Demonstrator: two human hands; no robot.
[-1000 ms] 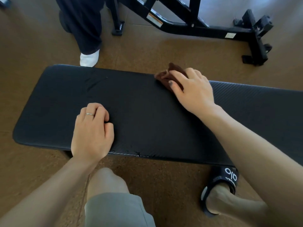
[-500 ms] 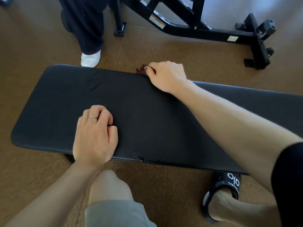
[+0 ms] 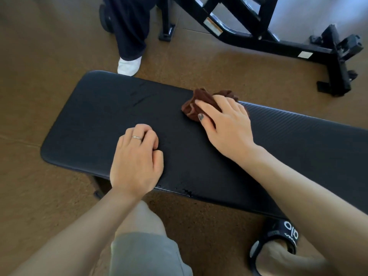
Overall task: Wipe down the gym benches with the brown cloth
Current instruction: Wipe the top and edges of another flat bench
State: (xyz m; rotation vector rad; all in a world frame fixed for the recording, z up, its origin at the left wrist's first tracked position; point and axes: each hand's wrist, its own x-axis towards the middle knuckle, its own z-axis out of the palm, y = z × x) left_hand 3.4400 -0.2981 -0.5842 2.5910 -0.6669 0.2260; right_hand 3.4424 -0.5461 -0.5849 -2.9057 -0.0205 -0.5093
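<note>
Left hand (image 3: 137,162) rests on the desk's (image 3: 89,120) near edge, fingers (image 3: 147,136) clenched on nothing, bracing. Farther back, the right hand (image 3: 225,124) presses the bunched cloth (image 3: 196,104) near the far edge, fingers grasping it. Wiping is mid-stroke; next, I judge, sweep toward the unwiped left end.

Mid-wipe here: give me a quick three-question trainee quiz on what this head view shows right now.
1. True or false: the brown cloth lies on the floor.
2. Which hand holds the cloth? A) left hand B) right hand
3. Fill in: the left hand rests on the black ____, fingers curled, holding nothing.

Key
1. False; the cloth is on the bench pad near its far edge.
2. B
3. bench
</note>
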